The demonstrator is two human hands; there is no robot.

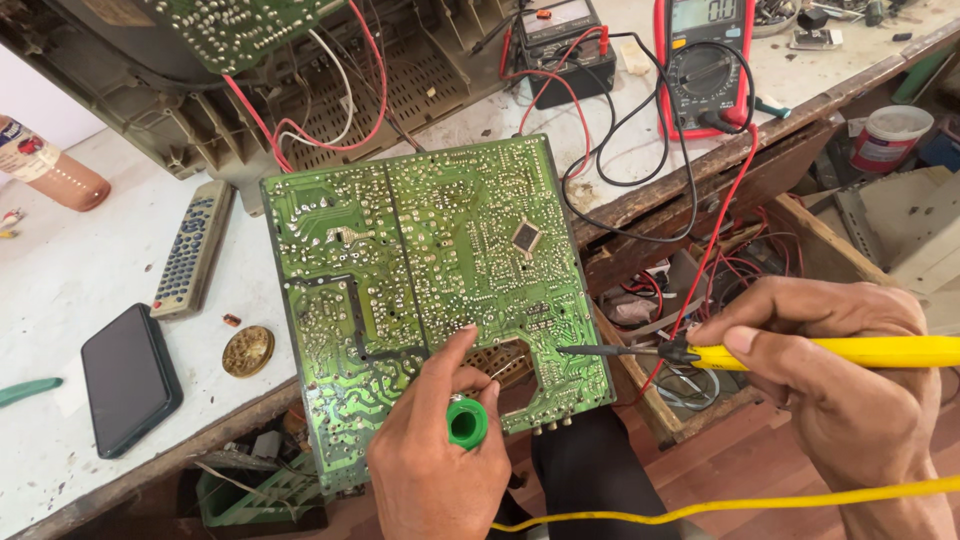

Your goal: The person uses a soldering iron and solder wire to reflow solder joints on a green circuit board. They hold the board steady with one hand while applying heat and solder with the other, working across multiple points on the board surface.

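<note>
The right hand (850, 390) was wrapped tight around a yellow-handled soldering iron (800, 352), fingers clamped on the grip, and the dark tip reached in from the right to touch the lower right part of the green circuit board (420, 290). That board lay solder-side up, tilted across the front edge of the white workbench (70, 280), its near corner hanging out over the person's lap. The left hand (430, 450) sat at the board's lower edge, fingers closed around a small green spool of solder (466, 422), thumb pressed up against the board; a thin strand of wire ran from it toward the iron's tip. The iron's yellow cord (700, 508) swept across the bottom of the view.

Off to the left on the bench lay a grey remote control (193, 250), a dark phone (128, 378) face up, and a round brass-coloured tin (247, 350) just beside the board. Behind the board stood a red multimeter (703, 62), its black and red leads looping over the bench toward an open wooden drawer (690, 300) full of wires.
</note>
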